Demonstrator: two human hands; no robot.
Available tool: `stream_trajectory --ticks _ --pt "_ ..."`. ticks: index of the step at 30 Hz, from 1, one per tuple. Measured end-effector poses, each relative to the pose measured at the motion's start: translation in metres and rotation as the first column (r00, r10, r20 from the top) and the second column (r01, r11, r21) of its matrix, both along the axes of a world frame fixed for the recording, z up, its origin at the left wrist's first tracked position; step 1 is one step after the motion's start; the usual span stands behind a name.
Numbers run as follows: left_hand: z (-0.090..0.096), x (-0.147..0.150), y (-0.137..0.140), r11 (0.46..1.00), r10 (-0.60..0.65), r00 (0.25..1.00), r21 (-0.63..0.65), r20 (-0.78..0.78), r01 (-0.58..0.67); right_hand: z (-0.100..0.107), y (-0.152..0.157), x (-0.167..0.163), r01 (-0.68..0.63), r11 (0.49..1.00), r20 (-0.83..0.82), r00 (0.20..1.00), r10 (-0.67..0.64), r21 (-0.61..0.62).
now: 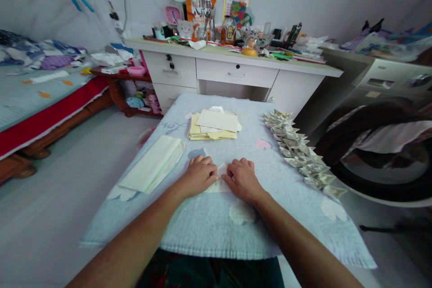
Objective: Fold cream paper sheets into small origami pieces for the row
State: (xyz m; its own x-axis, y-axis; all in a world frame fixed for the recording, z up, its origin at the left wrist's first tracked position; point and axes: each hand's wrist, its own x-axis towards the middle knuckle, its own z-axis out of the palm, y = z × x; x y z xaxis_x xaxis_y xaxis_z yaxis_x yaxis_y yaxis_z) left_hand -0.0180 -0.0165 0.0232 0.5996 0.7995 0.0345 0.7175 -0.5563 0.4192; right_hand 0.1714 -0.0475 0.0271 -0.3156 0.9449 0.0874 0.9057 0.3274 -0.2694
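A small cream sheet of paper (219,185) lies on the cloth-covered table, partly folded and largely covered by my hands. My left hand (201,173) has its fingers curled on the paper's left side. On the right side my right hand (242,177) rests with bent fingers, thumb and fingertips pressed to the sheet. Beyond them is a stack of yellow and cream paper (216,127). To the left lies a thick folded pile of pale paper (153,164). Rows of pointed folded paper pieces (300,150) run along the table's right side.
A blue-grey cloth (216,229) with pale patterns covers the table. Behind stands a white desk (236,72) crowded with jars, a pink clock (173,15) and an orange bag (200,6). A bed (50,94) is at left, a washing machine (381,81) at right.
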Motion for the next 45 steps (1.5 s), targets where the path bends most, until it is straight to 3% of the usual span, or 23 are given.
stream_trajectory --ticks 10,15,23,28,31,34,39,45 --pt "-0.002 -0.012 0.006 0.997 0.063 0.998 -0.05 0.009 -0.063 -0.005 0.0 -0.001 0.09 0.995 0.08 0.992 -0.093 0.043" --pt "-0.001 -0.019 0.009 0.993 0.071 0.997 -0.093 0.007 -0.07 -0.008 0.006 0.025 0.173 0.985 0.042 0.984 -0.174 0.016" --pt "0.0 -0.021 0.011 0.989 0.042 0.999 -0.14 0.023 -0.038 -0.002 0.01 0.065 0.173 0.977 0.014 0.985 -0.172 -0.127" --pt "0.005 -0.018 0.01 0.986 0.056 0.998 -0.156 0.025 -0.051 0.008 0.01 0.066 0.033 0.982 -0.135 0.989 -0.058 -0.183" --pt "0.008 -0.016 0.008 0.986 0.055 0.997 -0.163 0.053 -0.045 0.012 0.008 0.056 -0.072 0.986 -0.248 0.968 0.032 -0.153" --pt "0.009 -0.013 0.007 0.985 0.022 0.99 -0.17 0.139 0.002 0.012 0.006 0.042 -0.069 0.994 -0.255 0.966 0.045 -0.084" --pt "0.009 -0.009 0.006 0.967 0.013 0.954 -0.246 0.299 0.064 0.005 0.006 0.034 -0.154 0.985 -0.282 0.951 0.126 -0.079" --pt "0.01 -0.011 0.009 0.96 0.027 0.955 -0.275 0.297 0.058 0.001 0.013 0.04 -0.12 0.991 -0.514 0.854 0.075 -0.055"
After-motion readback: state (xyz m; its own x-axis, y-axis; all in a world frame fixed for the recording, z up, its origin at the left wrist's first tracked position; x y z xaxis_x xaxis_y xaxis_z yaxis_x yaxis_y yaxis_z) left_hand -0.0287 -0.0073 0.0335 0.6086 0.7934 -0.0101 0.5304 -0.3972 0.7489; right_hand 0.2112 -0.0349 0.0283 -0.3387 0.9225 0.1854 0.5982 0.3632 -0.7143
